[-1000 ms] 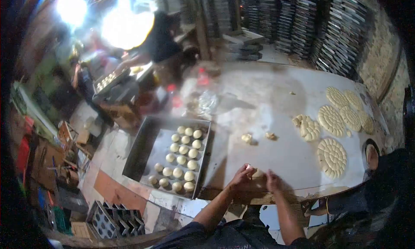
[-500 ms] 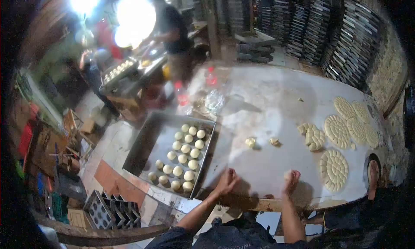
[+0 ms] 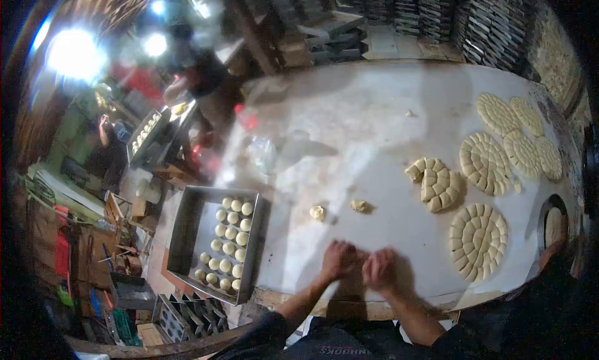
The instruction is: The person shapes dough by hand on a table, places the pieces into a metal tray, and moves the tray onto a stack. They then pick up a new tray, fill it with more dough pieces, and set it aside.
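Near the front edge of the pale work table (image 3: pixel 349 123), my left hand (image 3: pixel 340 259) is closed, fingers curled down. Close beside it, on the right, my right hand (image 3: pixel 379 270) is also closed and slightly blurred. What either hand holds, if anything, is hidden. Two small dough lumps, one on the left (image 3: pixel 317 213) and one on the right (image 3: pixel 359 206), lie beyond my hands. To the right sits a round of cut dough (image 3: pixel 478 242), with a partly broken-up round (image 3: pixel 439 186) behind it. A metal tray (image 3: pixel 255 241) at the left holds several dough balls (image 3: pixel 229 232).
More cut dough rounds (image 3: pixel 485 163) lie at the right of the table. A clear plastic bag (image 3: pixel 262 154) and red-capped bottles (image 3: pixel 246 118) are at the far left. Another person's hand (image 3: pixel 553 254) is at the right edge. Stacked trays (image 3: pixel 493 26) stand behind.
The view has swung, shifting table items leftward. My two hands have come closer together, with my right hand now beside my left. Both remain closed.
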{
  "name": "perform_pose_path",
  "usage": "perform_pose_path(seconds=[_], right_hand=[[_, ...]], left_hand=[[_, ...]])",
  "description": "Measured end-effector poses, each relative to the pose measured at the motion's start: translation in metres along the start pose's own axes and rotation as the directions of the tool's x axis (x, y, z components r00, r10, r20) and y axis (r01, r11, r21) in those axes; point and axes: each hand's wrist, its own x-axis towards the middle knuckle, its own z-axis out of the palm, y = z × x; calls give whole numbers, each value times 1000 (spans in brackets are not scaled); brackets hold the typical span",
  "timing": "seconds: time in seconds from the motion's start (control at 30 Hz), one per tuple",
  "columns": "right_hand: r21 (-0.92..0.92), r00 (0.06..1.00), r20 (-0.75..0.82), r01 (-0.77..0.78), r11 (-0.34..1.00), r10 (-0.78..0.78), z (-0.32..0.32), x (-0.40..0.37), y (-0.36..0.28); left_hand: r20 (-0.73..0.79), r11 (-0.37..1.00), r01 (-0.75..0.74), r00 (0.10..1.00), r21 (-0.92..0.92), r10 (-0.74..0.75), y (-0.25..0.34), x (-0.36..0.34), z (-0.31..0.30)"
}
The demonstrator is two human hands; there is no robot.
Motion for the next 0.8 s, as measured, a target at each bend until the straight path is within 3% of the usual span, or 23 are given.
perform_pose_path(seconds=[0.03, 0.07, 0.13, 0.17, 0.2, 0.23, 0.27, 0.3, 0.33, 0.37, 0.4, 0.47, 0.5, 0.57, 0.63, 0.67, 0.7, 0.73, 0.77, 0.8], right_hand=[[20, 980, -21, 200, 980, -199, 15, -18, 14], [34, 920, -47, 390, 920, -389, 41, -42, 35], [98, 887, -118, 457, 884, -446, 54, -59, 82], [-4, 859, -9, 513, 859, -513, 32, -54, 103], [-96, 822, 106, 569, 817, -560, 18, -46, 113], [-104, 900, -28, 431, 896, -436, 8, -24, 114], [-93, 942, -161, 283, 955, -295, 1, 2, 113], [-66, 944, -183, 267, 961, -275, 0, 25, 108], [-62, 944, -185, 265, 962, -272, 6, 41, 99], [-65, 953, -210, 210, 976, -219, 15, 52, 87], [-68, 959, -229, 157, 985, -169, 25, 57, 78], [-14, 979, -163, 126, 992, -127, 65, 37, 72], [-127, 945, -144, 276, 953, -293, 58, 27, 59], [-13, 934, -42, 355, 935, -355, 43, 1, 72], [-13, 951, 1, 310, 951, -310, 22, -6, 102], [-59, 967, -29, 252, 966, -254, 9, -2, 109], [-30, 986, -33, 162, 986, -163, 6, 9, 118], [-76, 991, -69, 108, 991, -113, 9, 23, 122], [-85, 969, -200, 130, 988, -145, 19, 40, 118], [-66, 977, -186, 93, 993, -104, 24, 53, 114]], left_hand=[[216, 983, 78, 970, 168, -114, 28, -14, -12], [-22, 981, -132, 990, 145, 136, -37, -70, 60], [91, 980, -192, 978, 55, 187, -37, -90, 11], [114, 979, -200, 974, 40, 194, -34, -92, -17], [57, 930, -315, 949, 188, 309, -38, -80, -44], [446, 983, 59, 885, 175, -132, -23, -43, -82], [365, 922, -36, 924, 384, -116, -20, -23, -95], [-232, 985, 26, 973, 170, 15, -69, -23, -60], [-269, 995, 24, 963, 98, 4, -46, 11, -70], [-311, 994, 29, 950, 110, 6, -107, 10, -13], [-386, 981, 157, 902, -118, -191, -57, 29, -27], [-186, 979, 187, 962, -87, -200, 5, 37, -43], [-182, 992, 107, 976, -61, -116, 6, 23, -34], [-128, 994, -67, 989, 84, 78, 15, -16, -34], [-101, 982, -160, 980, 99, 170, -41, -60, -22], [185, 988, 20, 982, 151, -48, -25, -43, -65], [281, 964, 185, 931, 190, -234, -7, -21, -107], [88, 931, 143, 979, 335, -181, -115, -58, -39], [-60, 962, 155, 988, 227, -145, -109, -32, -66], [-384, 982, 157, 917, 101, -108, -87, -5, -76]])
